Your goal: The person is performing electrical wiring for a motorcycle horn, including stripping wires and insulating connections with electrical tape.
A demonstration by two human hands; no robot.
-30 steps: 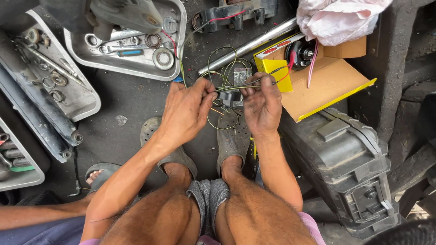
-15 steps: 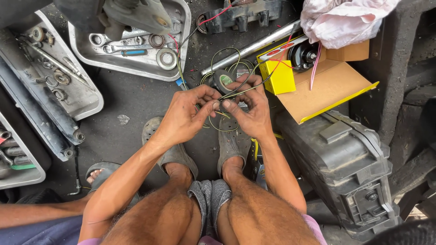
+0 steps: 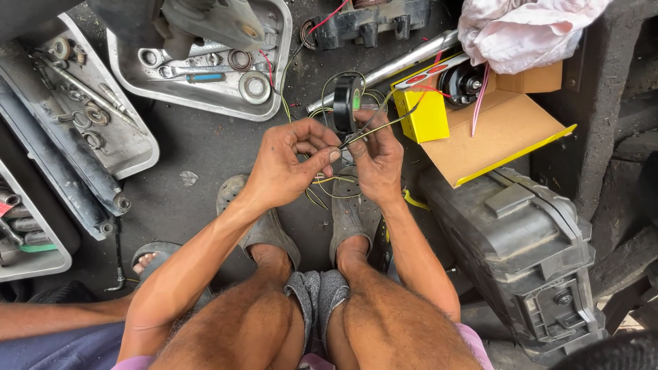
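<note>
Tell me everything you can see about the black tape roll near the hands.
The black tape roll is a round ring with a hollow core that shows a green patch inside. It stands on edge, lifted above the dark floor, just above the right hand. Thin wires run past it to the fingertips. Whether it hangs on the wires or a finger is unclear.

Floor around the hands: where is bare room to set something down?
One bare patch of dark floor lies between the long tray of parts, the metal tray with spanners and the left hand. It is crowded to the right: open cardboard box, black plastic case and loose wires by the right hand.
</note>
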